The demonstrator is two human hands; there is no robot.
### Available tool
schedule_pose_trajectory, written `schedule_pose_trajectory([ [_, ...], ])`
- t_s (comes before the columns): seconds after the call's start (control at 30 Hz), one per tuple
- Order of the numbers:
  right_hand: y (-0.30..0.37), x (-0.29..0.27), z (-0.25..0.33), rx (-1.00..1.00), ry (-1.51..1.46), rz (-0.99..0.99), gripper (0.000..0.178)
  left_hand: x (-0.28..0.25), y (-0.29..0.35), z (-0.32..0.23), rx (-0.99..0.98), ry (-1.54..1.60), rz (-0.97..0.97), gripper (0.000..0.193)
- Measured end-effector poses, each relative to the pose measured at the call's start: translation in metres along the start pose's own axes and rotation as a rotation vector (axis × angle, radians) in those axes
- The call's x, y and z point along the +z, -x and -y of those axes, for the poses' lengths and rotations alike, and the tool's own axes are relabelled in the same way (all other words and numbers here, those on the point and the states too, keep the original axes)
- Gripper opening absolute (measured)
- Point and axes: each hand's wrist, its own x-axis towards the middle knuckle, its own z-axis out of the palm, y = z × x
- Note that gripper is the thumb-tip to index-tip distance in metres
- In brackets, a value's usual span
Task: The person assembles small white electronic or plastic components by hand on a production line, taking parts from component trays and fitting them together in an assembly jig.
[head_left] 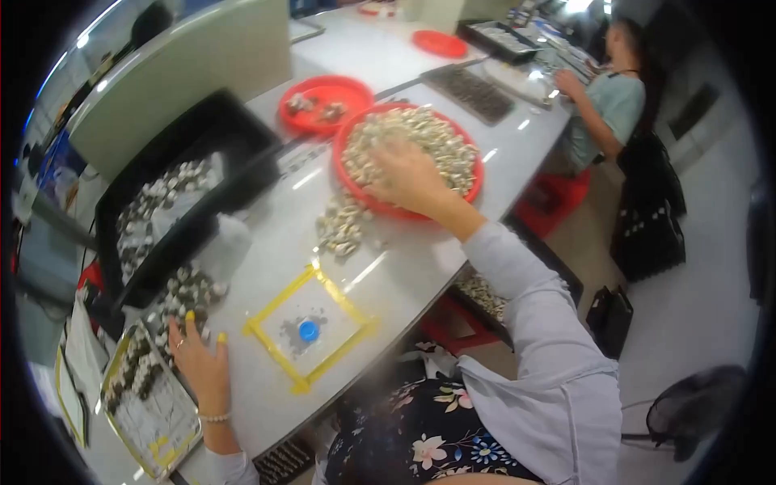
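My right hand (pixel 411 176) reaches over a round red basin (pixel 477 179) heaped with small pale, shiny pieces (pixel 440 141). Its fingertips are smeared by motion among them, so their grip does not show. Some similar pieces (pixel 343 226) lie loose on the white table (pixel 267 412) beside the basin. At the lower left, my left hand (pixel 200 364) has its fingers apart, with yellow covers on some fingertips. It rests beside a pile of small white and dark pieces (pixel 190 295) and a shallow metal tray (pixel 166 420) holding rows of similar pieces.
Yellow tape (pixel 263 339) frames a square with a blue cap (pixel 308 331) inside. Left stands a long black bin (pixel 242 129) with more pieces. A red plate (pixel 347 93) touches the basin. Far right, another person (pixel 618 105) sits at the table. Black crates (pixel 647 210) stand on the floor.
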Motion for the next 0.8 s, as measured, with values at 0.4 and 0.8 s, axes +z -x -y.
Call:
schedule_pose_trajectory([
  [0.4, -0.011, 0.0, 0.005, 0.181, 0.061, -0.077, 0.031, 0.015, -0.003, 0.008, 0.104, -0.092, -0.19, 0.043],
  [0.8, -0.036, -0.011, 0.01, 0.167, -0.115, -0.039, 0.018, 0.013, -0.001, 0.01, 0.086, 0.015, -0.137, 0.033],
])
